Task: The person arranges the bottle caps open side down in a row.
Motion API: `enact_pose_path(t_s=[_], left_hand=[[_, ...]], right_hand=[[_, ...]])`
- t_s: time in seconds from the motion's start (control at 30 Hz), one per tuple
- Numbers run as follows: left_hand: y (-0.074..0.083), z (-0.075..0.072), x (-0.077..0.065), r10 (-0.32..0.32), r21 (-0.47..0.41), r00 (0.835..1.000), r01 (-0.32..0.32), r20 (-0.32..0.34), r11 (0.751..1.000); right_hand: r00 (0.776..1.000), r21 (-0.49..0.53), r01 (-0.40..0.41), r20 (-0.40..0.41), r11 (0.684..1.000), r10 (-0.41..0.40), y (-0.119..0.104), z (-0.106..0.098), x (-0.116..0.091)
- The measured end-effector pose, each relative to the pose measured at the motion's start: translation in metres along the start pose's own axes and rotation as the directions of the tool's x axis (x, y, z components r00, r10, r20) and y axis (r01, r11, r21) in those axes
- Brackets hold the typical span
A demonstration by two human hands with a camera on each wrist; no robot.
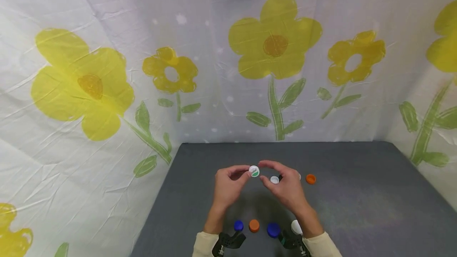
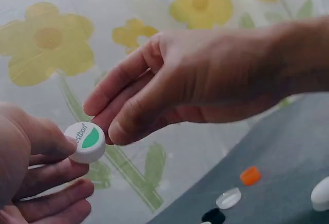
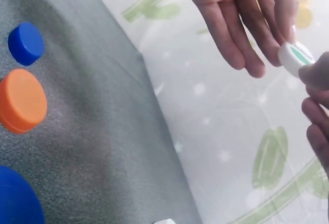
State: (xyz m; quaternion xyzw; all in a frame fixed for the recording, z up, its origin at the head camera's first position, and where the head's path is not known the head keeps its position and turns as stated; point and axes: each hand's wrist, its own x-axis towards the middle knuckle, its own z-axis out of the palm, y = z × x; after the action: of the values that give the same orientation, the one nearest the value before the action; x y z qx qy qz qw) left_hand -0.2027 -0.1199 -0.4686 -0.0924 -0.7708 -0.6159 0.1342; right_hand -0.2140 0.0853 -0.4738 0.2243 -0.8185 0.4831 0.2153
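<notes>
Pinching the green-marked white cap [image 1: 254, 171] between thumb and fingers of your left hand [image 1: 227, 186], raised above the dark table [image 1: 357, 213], press just firmly enough that it cannot twist or slip. Your right hand [image 1: 287, 186] is just beside it, thumb and forefinger parted toward the cap's free edge; whether a fingertip touches that edge is hard to tell, as they overlap in the right wrist view. Bring those two in evenly, so the cap does not tilt.

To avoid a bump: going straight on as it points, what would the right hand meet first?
The right hand would likely meet the white cap first, pinched by the left hand; exact depth is unclear.
</notes>
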Motion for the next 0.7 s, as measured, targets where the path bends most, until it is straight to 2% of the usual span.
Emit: enact_pose_path(t_s=[0.23, 0.37, 0.53, 0.7], left_hand=[[-0.004, -0.004, -0.003, -0.111, -0.106, 0.993, 0.115, 0.040, 0.988], [-0.006, -0.006, -0.005, -0.143, -0.138, 0.987, 0.152, 0.076, 0.979], [-0.007, -0.006, -0.008, -0.152, -0.118, 0.983, 0.163, 0.099, 0.980], [-0.009, -0.005, -0.009, -0.153, -0.072, 0.984, 0.160, 0.094, 0.984]], right_hand=[[0.996, -0.002, 0.088, 0.021, 0.996, -0.088, 0.002, 0.007, -0.004], [0.993, -0.027, 0.114, 0.012, 0.993, -0.114, 0.003, 0.008, -0.006], [0.992, -0.069, 0.127, 0.016, 0.990, -0.126, 0.005, 0.009, -0.010], [0.993, -0.074, 0.115, 0.023, 0.991, -0.114, 0.006, 0.011, -0.013]])
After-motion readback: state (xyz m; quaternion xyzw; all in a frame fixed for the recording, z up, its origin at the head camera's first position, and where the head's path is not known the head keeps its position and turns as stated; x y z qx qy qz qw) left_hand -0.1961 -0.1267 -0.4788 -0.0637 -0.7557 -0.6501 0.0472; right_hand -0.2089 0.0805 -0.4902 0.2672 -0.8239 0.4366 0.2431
